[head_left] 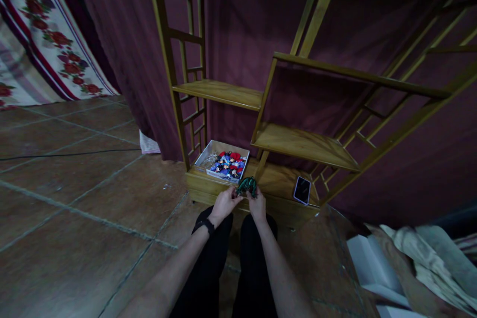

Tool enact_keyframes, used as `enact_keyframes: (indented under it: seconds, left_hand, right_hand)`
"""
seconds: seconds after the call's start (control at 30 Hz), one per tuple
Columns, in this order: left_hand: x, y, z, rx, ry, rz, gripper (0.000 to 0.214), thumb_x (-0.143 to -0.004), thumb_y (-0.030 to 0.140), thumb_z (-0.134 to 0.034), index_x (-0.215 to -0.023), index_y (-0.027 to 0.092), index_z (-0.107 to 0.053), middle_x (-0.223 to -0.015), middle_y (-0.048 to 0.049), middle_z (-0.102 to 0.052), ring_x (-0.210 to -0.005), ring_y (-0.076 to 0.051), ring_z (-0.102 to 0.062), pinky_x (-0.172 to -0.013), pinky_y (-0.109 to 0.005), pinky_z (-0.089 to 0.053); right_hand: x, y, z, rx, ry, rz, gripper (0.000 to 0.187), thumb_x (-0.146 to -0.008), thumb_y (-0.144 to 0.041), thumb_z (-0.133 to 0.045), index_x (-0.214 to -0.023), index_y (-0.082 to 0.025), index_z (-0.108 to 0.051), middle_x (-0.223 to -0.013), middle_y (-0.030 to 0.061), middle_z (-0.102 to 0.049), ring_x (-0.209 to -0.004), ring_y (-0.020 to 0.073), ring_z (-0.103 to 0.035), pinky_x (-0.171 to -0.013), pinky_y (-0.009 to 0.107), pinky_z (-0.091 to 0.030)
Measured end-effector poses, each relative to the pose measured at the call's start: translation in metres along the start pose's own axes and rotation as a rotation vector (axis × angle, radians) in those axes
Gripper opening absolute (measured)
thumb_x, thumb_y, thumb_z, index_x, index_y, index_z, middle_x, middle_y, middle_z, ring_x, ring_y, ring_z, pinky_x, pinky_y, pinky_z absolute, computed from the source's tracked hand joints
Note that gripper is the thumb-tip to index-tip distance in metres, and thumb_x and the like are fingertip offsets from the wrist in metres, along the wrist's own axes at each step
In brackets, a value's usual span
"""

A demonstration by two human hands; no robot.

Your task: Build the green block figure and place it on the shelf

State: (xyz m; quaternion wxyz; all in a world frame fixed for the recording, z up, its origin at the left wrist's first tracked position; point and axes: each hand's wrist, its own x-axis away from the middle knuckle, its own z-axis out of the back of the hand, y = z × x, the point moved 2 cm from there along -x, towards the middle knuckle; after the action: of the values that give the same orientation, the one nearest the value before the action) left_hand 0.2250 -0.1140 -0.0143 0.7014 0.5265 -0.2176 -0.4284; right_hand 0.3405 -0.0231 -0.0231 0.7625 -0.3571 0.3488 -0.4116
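- Left hand [225, 202] and right hand [257, 205] grip the dark green object [246, 186] between their fingertips; light, even pressure seems best.
- It is at the front edge of the low shelf [276, 179], near the open box [222, 176]; avoid bumping either.

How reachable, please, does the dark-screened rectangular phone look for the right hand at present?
Yes, probably: the phone lies on the brown wooden ledge, with nothing visible between it and the right hand, though that hand holds a dark-green object.
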Motion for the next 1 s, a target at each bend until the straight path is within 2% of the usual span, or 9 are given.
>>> enact_keyframes:
  seconds: [0.13, 0.3, 0.47, 0.53, 0.6, 0.73, 1.0]
  left_hand:
    - [0.010, 0.007, 0.004, -0.218, 0.063, -0.030, 0.026, -0.072, 0.040, -0.061, -0.087, 0.020, -0.055, -0.067, -0.0050, -0.058, -0.072, -0.022, -0.058, -0.064, -0.026, -0.034]
    - [0.016, 0.020, 0.002, -0.241, 0.060, -0.209, 0.025, -0.076, 0.040, -0.056, -0.084, 0.017, -0.056, -0.074, -0.0096, -0.058, -0.077, -0.023, -0.056, -0.070, -0.027, -0.035]
    - [0.018, 0.026, 0.000, -0.285, 0.066, -0.304, 0.032, -0.079, 0.040, -0.052, -0.096, 0.014, -0.057, -0.079, -0.0129, -0.058, -0.082, -0.024, -0.055, -0.077, -0.030, -0.036]
    - [0.019, 0.027, -0.001, -0.413, 0.040, -0.329, 0.036, -0.083, 0.039, -0.046, -0.105, 0.012, -0.054, -0.084, -0.0134, -0.059, -0.085, -0.023, -0.055, -0.078, -0.030, -0.037]
    - [0.019, 0.027, -0.003, -0.639, -0.015, -0.376, 0.038, -0.087, 0.035, -0.037, -0.114, 0.011, -0.048, -0.088, -0.0131, -0.059, -0.086, -0.022, -0.056, -0.077, -0.030, -0.039]
    - [0.019, 0.025, -0.005, -0.960, -0.060, -0.471, 0.038, -0.090, 0.028, -0.029, -0.122, 0.009, -0.040, -0.087, -0.0116, -0.059, -0.083, -0.020, -0.057, -0.072, -0.030, -0.041]
    - [0.020, 0.025, -0.005, -1.032, -0.074, -0.474, 0.039, -0.089, 0.019, -0.031, -0.126, 0.009, -0.036, -0.086, -0.0111, -0.058, -0.084, -0.020, -0.057, -0.073, -0.030, -0.042]
  right_hand:
    - [0.002, -0.003, 0.006, -0.030, 0.004, 0.063, 0.031, -0.078, -0.028, -0.046, -0.106, -0.018, -0.052, -0.094, 0.0069, -0.066, -0.086, 0.0186, -0.062, -0.074, 0.026, -0.045]
    - [0.002, -0.001, 0.009, -0.066, 0.027, 0.027, 0.031, -0.077, -0.026, -0.046, -0.106, -0.018, -0.050, -0.093, 0.0068, -0.065, -0.084, 0.0183, -0.061, -0.074, 0.027, -0.044]
    - [0.000, 0.004, 0.009, -0.113, 0.031, -0.005, 0.029, -0.074, -0.027, -0.049, -0.102, -0.018, -0.051, -0.095, 0.0073, -0.065, -0.087, 0.0193, -0.060, -0.075, 0.028, -0.045]
    - [0.000, 0.005, 0.009, -0.130, 0.043, -0.011, 0.029, -0.073, -0.027, -0.050, -0.101, -0.018, -0.052, -0.094, 0.0067, -0.066, -0.087, 0.0197, -0.061, -0.074, 0.028, -0.045]
    - [-0.001, 0.005, 0.009, -0.151, 0.058, -0.008, 0.029, -0.072, -0.025, -0.050, -0.101, -0.018, -0.053, -0.093, 0.0059, -0.066, -0.085, 0.0196, -0.061, -0.074, 0.028, -0.045]
    - [-0.002, 0.004, 0.009, -0.161, 0.068, 0.016, 0.027, -0.070, -0.020, -0.049, -0.096, -0.018, -0.054, -0.090, 0.0052, -0.066, -0.084, 0.0195, -0.061, -0.075, 0.029, -0.046]
    - [-0.001, 0.002, 0.011, -0.091, 0.037, 0.032, 0.036, -0.069, -0.013, -0.045, -0.104, -0.017, -0.051, -0.089, 0.0062, -0.066, -0.086, 0.0198, -0.061, -0.075, 0.029, -0.046]
